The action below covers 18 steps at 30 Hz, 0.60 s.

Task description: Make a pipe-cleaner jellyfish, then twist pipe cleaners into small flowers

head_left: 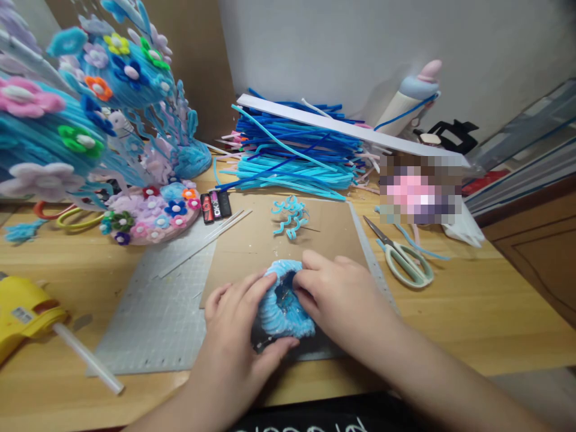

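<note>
A hollow, light blue piece of coiled pipe cleaners sits between my hands, its dark opening facing up. My left hand is wrapped round its left side, thumb at the bottom edge and fingers at the upper left. At the right rim, my right hand has its fingers curled and pinched at the opening; the fingertips are partly hidden. Just beyond lie several short, curly light blue pipe-cleaner bits on a brown cardboard sheet.
A grey cutting mat lies under the cardboard. Scissors rest at the right, a yellow glue gun at the left. Blue pipe cleaners are heaped at the back. Flower-covered decorations stand at the back left.
</note>
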Motion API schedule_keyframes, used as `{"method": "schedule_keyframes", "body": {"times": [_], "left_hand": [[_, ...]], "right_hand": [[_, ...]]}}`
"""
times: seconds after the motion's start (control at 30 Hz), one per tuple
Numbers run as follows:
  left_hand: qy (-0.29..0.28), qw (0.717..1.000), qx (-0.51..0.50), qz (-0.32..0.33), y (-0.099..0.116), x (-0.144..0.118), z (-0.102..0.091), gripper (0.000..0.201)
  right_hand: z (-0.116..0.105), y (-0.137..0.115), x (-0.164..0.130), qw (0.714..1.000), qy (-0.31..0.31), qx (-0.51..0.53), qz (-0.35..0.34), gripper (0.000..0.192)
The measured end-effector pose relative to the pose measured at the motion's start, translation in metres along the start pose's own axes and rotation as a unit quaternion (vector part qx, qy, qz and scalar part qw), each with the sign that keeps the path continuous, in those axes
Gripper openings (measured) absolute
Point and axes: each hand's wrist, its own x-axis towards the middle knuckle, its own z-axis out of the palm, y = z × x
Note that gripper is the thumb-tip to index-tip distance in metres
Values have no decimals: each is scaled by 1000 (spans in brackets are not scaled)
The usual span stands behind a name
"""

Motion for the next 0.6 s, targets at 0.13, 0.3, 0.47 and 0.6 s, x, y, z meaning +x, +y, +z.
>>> {"method": "schedule_keyframes", "body": {"times": [0.13, 0.3, 0.47, 0.6], "left_hand": [[1, 1000, -1, 1, 0, 1, 0, 67], [3, 1000, -1, 3, 0, 0, 0, 67], [0, 1000, 1, 2, -1, 0, 0, 68], [3, 1000, 0, 4, -1, 1, 1, 67]], "right_hand": [[2, 0, 0, 1000, 2, -1, 2, 18], [2, -1, 1, 1000, 16, 3, -1, 15], [1, -1, 1, 1000, 20, 7, -11, 13], [1, -2, 1, 999, 25, 10, -21, 15]]}}
